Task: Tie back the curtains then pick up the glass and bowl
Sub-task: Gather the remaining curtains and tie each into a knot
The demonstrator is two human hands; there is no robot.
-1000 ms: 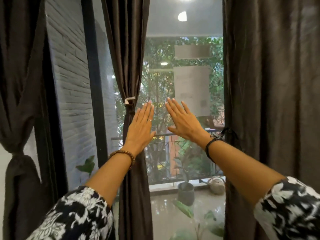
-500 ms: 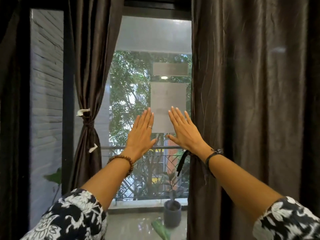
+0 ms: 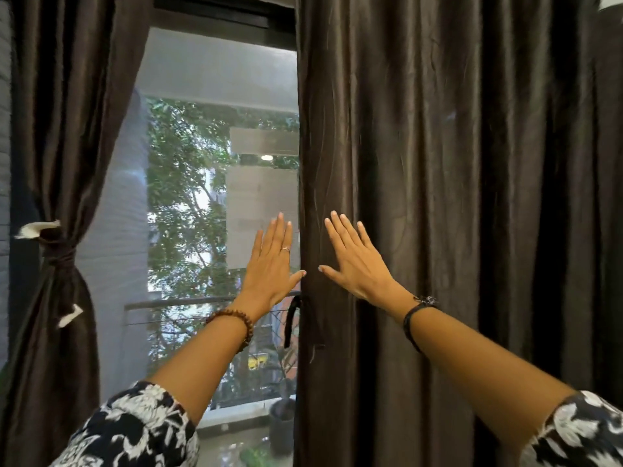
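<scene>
A dark brown curtain [image 3: 455, 183] hangs loose and straight over the right half of the window. A dark tie strap [image 3: 292, 320] dangles at its left edge. My right hand [image 3: 357, 261] is flat and open in front of that curtain, near its edge. My left hand [image 3: 271, 264] is flat and open in front of the glass, its thumb close to the curtain edge. On the left, a second dark curtain [image 3: 64, 129] is gathered and bound by a tie [image 3: 59, 247] with white ends. No glass or bowl is in view.
The window pane [image 3: 202, 197] shows trees, a balcony railing [image 3: 175, 303] and a dark plant pot [image 3: 281, 423] outside. A black frame bar [image 3: 222, 13] runs across the top. A grey brick wall lies beyond the left curtain.
The view has swung right and upward: the tied left curtain slid to the left edge and the loose right curtain fills more of the frame. Both hands stay flat and raised, now at the curtain's edge.
</scene>
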